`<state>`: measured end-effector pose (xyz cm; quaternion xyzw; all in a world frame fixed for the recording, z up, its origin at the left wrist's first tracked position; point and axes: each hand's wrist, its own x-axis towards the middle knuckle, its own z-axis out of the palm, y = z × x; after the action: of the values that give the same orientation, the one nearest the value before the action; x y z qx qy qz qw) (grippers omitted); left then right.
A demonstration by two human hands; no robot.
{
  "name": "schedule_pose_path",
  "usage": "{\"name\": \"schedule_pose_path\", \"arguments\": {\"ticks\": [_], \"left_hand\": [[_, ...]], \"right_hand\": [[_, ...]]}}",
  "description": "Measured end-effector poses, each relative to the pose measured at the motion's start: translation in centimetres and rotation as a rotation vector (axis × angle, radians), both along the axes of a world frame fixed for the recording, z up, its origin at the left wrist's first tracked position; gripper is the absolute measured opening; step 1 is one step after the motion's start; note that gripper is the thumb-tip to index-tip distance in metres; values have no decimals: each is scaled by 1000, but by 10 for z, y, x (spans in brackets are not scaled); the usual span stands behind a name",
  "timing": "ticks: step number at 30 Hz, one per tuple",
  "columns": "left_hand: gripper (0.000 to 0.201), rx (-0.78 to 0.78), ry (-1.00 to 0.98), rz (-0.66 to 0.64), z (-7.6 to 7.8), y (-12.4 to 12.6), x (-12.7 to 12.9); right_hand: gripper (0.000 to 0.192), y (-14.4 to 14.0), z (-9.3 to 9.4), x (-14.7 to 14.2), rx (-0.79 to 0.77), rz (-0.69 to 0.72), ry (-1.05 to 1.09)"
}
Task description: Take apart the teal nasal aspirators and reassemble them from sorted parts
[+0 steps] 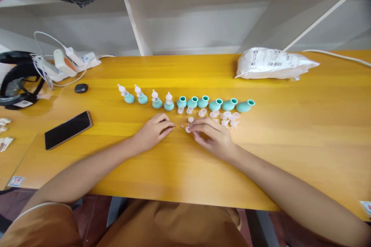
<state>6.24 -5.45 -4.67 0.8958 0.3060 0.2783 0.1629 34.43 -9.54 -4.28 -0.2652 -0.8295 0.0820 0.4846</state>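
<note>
My left hand (155,133) hovers over the table with thumb and finger closed together; anything between the tips is too small to make out. A tiny pink piece (182,126) lies just right of those tips. The fingertips of my right hand (214,137) are closed on a small whitish cap (188,129). Another rounded whitish piece (190,119) is behind it. Several open teal squeeze bulbs (215,104) stand or lean in a row beyond, with clear cup pieces (202,112) before them. Further left, several teal bulbs with white tops (169,101) stand fitted together.
On the left lie a phone (68,130), a small black case (81,88), a power strip with cables (65,65) and a black headband-like device (20,81). A white plastic package (274,63) rests at the back right. Shelf panels (199,27) rise behind the table.
</note>
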Motion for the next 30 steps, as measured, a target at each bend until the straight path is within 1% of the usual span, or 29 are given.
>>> {"name": "schedule_pose_path", "arguments": {"ticks": [2,7,13,16,21,26,30], "left_hand": [[15,-5,-5,-13,2,-1,0],[7,-102,-49,-51,8,-7,-1],[11,-198,-80,-128,11,-12,0],[13,-274,-129,-131,13,-12,0],[13,-388,-214,-94,14,-10,-1],[4,-416,-212,-124,16,-8,-2],[3,-445,-217,-141,17,-7,-1]], "right_hand": [[32,0,0,0,2,5,-6],[37,-1,-3,3,-34,54,-31],[39,-4,-7,4,-54,132,-121],[40,-6,-7,2,-69,153,-144],[27,-6,-6,1,-114,177,-127],[19,-7,-5,2,-226,147,-47],[11,-11,-3,1,-341,126,27]]}}
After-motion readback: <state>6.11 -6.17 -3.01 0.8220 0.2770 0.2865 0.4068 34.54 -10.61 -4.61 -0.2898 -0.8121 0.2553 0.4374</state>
